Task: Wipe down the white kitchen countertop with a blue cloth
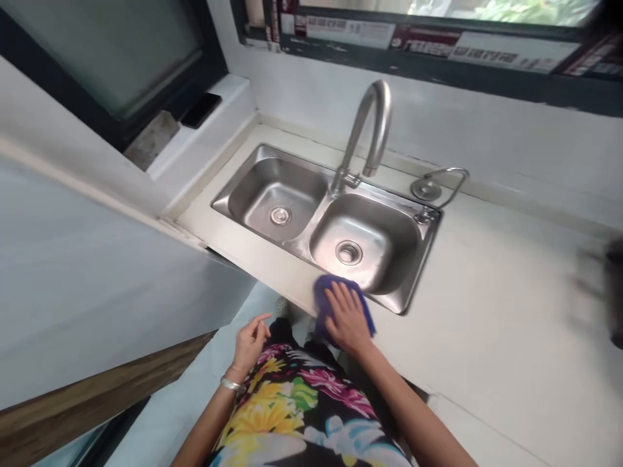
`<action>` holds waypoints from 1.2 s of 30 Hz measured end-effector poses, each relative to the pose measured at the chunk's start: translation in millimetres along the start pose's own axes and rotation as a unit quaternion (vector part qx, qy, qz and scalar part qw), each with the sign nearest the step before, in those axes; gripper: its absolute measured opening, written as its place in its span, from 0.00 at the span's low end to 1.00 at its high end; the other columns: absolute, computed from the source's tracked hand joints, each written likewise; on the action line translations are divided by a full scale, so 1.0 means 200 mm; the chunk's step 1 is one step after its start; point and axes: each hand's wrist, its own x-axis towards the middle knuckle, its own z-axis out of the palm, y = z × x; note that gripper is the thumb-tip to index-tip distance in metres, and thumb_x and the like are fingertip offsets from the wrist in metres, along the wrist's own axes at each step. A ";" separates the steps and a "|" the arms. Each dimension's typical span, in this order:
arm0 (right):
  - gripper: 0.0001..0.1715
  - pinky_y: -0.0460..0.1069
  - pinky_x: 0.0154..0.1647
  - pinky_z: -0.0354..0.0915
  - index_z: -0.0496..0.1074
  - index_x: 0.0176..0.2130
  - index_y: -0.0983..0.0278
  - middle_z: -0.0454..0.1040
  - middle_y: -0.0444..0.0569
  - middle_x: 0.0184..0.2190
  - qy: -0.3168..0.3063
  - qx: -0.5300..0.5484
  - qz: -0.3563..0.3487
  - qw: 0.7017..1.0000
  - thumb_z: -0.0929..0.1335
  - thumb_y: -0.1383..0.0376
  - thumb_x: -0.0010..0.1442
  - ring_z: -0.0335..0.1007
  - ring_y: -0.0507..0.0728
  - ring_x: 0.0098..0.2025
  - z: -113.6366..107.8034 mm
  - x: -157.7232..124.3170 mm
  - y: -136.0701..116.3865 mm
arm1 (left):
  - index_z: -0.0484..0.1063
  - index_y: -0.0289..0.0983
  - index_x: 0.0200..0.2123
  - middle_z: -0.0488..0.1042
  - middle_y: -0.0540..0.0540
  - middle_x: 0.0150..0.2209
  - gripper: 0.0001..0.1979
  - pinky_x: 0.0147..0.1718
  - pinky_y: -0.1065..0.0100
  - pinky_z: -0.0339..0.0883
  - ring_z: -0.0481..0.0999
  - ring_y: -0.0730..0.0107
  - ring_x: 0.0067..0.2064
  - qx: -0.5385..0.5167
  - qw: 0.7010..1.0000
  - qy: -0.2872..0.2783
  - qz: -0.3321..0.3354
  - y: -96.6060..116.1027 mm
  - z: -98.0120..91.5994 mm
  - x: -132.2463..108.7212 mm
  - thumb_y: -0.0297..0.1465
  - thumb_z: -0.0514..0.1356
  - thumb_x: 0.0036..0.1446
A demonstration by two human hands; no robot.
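My right hand [348,321] presses a purple cloth [324,292] against the front edge of the counter, just before the right basin. Its fingers lie over the cloth, and part of the cloth hangs past the edge. My left hand [250,340] hovers in front of the counter with loosely bent fingers apart and nothing in them. A steel double sink [311,243] is set into the pale counter [487,279]. Both basins show a round drain and hold no dishes. The curved faucet [381,123] rises behind the divider.
A thin metal spout [455,172] and a round metal lid [426,189] are at the sink's back right corner. A dark pot-like object [616,292] is blurred at the right edge. A black phone [201,110] lies on the left sill beside a stone piece [153,139].
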 end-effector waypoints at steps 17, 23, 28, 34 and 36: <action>0.41 0.68 0.72 0.37 0.54 0.68 0.73 0.44 0.62 0.72 -0.020 -0.048 -0.035 0.998 0.63 0.56 0.63 0.34 0.70 0.74 0.33 0.79 -0.58 | 0.77 0.37 0.49 0.79 0.47 0.31 0.20 0.32 0.72 0.69 0.75 0.71 0.30 0.021 0.999 0.003 -0.036 -0.29 -0.44 0.17 0.39 0.49 0.67; 0.40 0.68 0.72 0.34 0.54 0.69 0.72 0.47 0.59 0.72 -0.039 -0.001 -0.124 0.991 0.62 0.58 0.64 0.36 0.69 0.74 0.48 1.34 -0.87 | 0.77 0.37 0.49 0.79 0.46 0.30 0.22 0.34 0.70 0.70 0.75 0.70 0.31 -0.026 0.997 0.023 -0.069 -0.29 -0.55 0.16 0.43 0.49 0.68; 0.35 0.65 0.73 0.35 0.58 0.67 0.68 0.51 0.54 0.71 -0.070 0.071 -0.173 0.980 0.61 0.59 0.65 0.40 0.65 0.74 0.53 1.71 -1.04 | 0.77 0.38 0.49 0.77 0.46 0.30 0.23 0.34 0.69 0.69 0.73 0.70 0.30 -0.142 0.987 -0.002 -0.080 -0.14 -0.61 0.23 0.47 0.53 0.66; 0.34 0.64 0.74 0.37 0.60 0.67 0.67 0.53 0.53 0.71 -0.051 0.118 -0.164 0.978 0.63 0.60 0.64 0.41 0.63 0.74 0.51 1.62 -0.99 | 0.77 0.39 0.48 0.77 0.44 0.33 0.20 0.33 0.70 0.66 0.72 0.72 0.30 -0.377 0.898 -0.219 -0.060 0.24 -0.70 0.41 0.47 0.60 0.62; 0.36 0.65 0.74 0.37 0.58 0.68 0.66 0.51 0.52 0.71 -0.039 0.121 -0.146 0.981 0.64 0.60 0.63 0.39 0.63 0.74 0.47 1.45 -0.91 | 0.78 0.38 0.47 0.78 0.43 0.33 0.20 0.33 0.69 0.67 0.73 0.70 0.31 -0.384 0.860 -0.334 -0.033 0.40 -0.72 0.49 0.46 0.60 0.61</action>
